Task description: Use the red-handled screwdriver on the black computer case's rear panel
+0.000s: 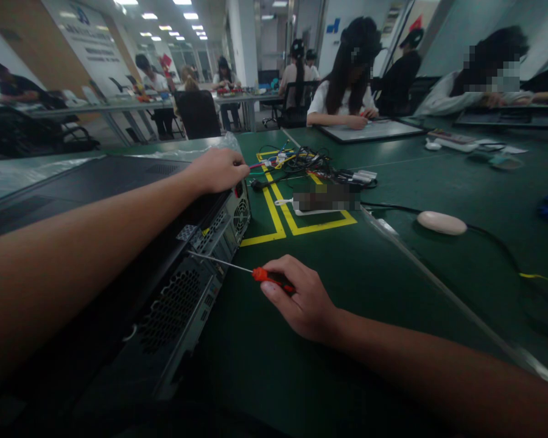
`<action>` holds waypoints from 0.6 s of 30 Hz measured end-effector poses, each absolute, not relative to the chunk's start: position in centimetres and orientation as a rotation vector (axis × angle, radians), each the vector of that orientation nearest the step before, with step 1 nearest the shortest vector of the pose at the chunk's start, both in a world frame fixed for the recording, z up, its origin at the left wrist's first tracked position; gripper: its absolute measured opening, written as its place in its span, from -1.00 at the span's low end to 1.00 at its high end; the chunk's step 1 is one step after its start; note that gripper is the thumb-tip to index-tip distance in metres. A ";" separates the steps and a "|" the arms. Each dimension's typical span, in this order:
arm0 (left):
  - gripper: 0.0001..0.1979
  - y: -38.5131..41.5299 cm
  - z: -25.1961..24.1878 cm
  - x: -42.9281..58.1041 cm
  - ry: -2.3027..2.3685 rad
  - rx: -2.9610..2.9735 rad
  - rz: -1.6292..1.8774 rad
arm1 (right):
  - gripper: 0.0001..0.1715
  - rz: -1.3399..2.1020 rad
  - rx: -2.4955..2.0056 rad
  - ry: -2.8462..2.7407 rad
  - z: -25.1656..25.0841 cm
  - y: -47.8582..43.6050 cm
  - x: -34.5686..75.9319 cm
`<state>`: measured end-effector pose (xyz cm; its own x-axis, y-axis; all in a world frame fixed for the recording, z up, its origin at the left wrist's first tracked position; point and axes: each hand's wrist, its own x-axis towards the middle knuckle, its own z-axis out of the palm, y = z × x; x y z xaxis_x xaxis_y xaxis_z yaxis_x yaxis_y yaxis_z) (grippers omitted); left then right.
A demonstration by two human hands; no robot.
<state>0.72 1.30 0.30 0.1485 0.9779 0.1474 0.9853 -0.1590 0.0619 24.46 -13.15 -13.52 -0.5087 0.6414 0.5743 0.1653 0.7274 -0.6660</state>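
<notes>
A black computer case [86,191] lies on its side at the left, its metal back panel with vents and ports turned toward the right. My left hand [221,169] is closed over the far top corner of the case, fingers curled down; the fingertips are partly hidden. Wrapped in my right hand [304,298] is a screwdriver [263,275] with a red and black handle. Its long thin shaft points left, and the tip meets the back panel near its upper edge. Whether a screw sits under the tip is too small to tell.
Beyond the case lies a tangle of cables [308,161] by yellow tape lines [319,227]. A blurred-out dark object rests on a white item [319,212]. A white oval device [441,222] sits on a black cord. Across the green table [393,292], people work at panels.
</notes>
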 end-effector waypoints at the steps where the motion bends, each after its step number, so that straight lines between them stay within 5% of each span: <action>1: -0.49 1.3 0.3 0.7 -2.011 -2.344 -0.238 | -0.83 0.684 -0.612 -2.058 -13.5 -13.1 24.5; 18: -0.49 1.5 0.2 0.6 -1.967 -2.352 -0.216 | -0.81 0.649 -0.652 -2.043 -13.2 -13.3 24.3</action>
<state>0.58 1.55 0.17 0.1718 0.9735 0.1507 0.9830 -0.1794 0.0381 24.31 -13.25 -13.22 -0.4835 0.6572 0.5781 0.2029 0.7267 -0.6563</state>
